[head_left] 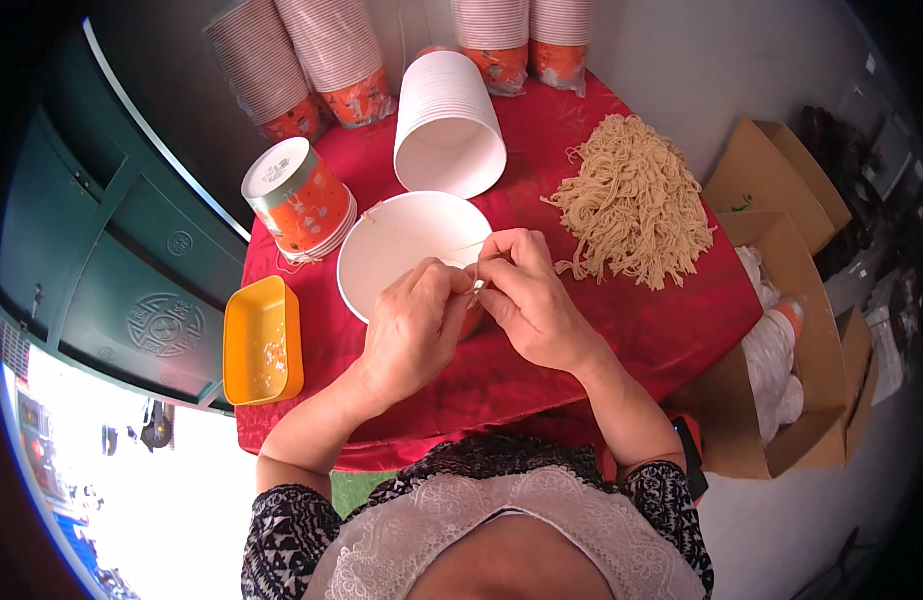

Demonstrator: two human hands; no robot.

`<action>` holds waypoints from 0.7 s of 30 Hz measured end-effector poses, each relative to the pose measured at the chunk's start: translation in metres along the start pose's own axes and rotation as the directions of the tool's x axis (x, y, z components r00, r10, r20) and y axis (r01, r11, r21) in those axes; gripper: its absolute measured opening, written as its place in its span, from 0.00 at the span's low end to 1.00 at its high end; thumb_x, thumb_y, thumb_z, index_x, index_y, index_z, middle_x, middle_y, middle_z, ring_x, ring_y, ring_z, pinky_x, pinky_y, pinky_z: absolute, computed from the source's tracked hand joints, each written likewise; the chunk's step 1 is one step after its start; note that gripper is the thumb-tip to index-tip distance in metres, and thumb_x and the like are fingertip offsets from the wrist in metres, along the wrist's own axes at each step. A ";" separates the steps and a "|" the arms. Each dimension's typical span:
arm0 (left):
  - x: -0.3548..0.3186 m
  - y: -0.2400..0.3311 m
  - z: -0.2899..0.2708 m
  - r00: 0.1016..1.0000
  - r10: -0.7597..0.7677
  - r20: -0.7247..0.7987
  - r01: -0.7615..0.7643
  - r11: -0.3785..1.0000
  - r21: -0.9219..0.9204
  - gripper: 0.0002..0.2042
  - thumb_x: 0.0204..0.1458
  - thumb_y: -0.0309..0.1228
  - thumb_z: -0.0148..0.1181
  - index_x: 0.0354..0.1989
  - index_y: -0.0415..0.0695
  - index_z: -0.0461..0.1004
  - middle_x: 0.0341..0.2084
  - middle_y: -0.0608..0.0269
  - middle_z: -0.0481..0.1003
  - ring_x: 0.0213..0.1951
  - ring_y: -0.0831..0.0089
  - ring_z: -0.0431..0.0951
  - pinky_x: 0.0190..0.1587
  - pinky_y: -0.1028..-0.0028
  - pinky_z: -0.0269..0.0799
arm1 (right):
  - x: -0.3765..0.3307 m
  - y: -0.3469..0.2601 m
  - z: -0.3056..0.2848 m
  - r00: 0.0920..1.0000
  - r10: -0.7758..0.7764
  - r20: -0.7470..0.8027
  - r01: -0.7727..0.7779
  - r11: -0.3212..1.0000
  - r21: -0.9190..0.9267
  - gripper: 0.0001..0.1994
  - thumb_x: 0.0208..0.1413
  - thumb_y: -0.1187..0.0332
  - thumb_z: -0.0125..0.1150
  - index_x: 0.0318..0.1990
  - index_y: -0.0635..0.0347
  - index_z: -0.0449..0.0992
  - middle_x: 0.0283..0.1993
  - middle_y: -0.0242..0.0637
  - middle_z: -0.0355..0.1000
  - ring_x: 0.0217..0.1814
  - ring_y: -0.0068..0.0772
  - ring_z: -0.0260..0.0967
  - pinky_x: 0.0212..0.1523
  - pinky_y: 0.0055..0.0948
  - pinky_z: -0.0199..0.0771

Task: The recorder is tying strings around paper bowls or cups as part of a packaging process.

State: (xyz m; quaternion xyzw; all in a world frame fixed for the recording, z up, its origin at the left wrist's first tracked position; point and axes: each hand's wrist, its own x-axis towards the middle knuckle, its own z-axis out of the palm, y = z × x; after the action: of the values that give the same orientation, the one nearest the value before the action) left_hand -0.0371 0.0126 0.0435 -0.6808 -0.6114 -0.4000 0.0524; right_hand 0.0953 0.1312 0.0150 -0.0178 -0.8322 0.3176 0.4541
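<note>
Small white piece [479, 286], pinched between both thumbs and forefingers, grip of left hand [414, 325] and right hand [534, 305] closed on it, near open white-lined paper bucket [392, 250] on red-clothed tabletop [622, 340]

Head-worn fisheye view from close above the red-covered table [637, 335], steeply downward, dark lens rim perhaps unreadable

A red-draped table [672, 335] stands in front of me at the centre of the frame, a plain grey wall [662, 50] rising behind it. Dark green door panels [57, 230], one bearing a round emblem [167, 322], fill the left. Glaring light whitens the floor [207, 490] at lower left; at lower right it shows grey.
</note>
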 end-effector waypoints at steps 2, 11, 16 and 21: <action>0.001 0.001 -0.001 1.000 -0.004 0.009 0.004 1.000 -0.022 0.09 0.48 0.19 0.62 0.33 0.39 0.68 0.25 0.54 0.72 0.28 0.53 0.76 0.30 0.62 0.72 | 0.000 0.001 0.000 1.000 -0.004 0.007 0.004 1.000 0.005 0.07 0.48 0.81 0.63 0.36 0.67 0.74 0.44 0.41 0.64 0.47 0.43 0.61 0.48 0.37 0.65; 0.001 -0.006 -0.008 0.948 -0.299 0.114 0.320 0.891 -0.324 0.02 0.53 0.19 0.57 0.31 0.35 0.69 0.23 0.53 0.77 0.25 0.68 0.78 0.29 0.70 0.72 | -0.012 -0.009 0.009 0.978 -0.134 -0.160 0.101 0.975 -0.199 0.10 0.41 0.83 0.66 0.30 0.63 0.71 0.40 0.39 0.64 0.41 0.41 0.62 0.39 0.35 0.66; 0.003 -0.005 -0.009 0.930 -0.350 0.113 0.368 0.879 -0.305 0.02 0.53 0.20 0.54 0.30 0.35 0.69 0.22 0.53 0.76 0.25 0.66 0.79 0.27 0.69 0.72 | -0.020 -0.012 0.009 0.980 -0.145 -0.133 0.119 0.975 -0.185 0.08 0.43 0.84 0.63 0.31 0.66 0.72 0.43 0.40 0.63 0.42 0.39 0.63 0.40 0.33 0.68; 0.004 -0.005 -0.008 0.910 -0.398 0.114 0.414 0.867 -0.278 0.03 0.53 0.21 0.53 0.29 0.35 0.69 0.19 0.53 0.76 0.24 0.63 0.79 0.27 0.67 0.72 | -0.030 -0.005 0.010 0.992 -0.119 -0.041 0.116 0.990 -0.077 0.05 0.46 0.85 0.58 0.31 0.70 0.71 0.48 0.44 0.60 0.44 0.38 0.63 0.43 0.31 0.70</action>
State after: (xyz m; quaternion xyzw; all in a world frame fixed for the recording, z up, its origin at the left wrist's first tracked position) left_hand -0.0450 0.0129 0.0494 -0.5472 -0.6752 -0.4709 -0.1513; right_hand 0.1063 0.1132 -0.0083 0.0070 -0.8327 0.2584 0.4897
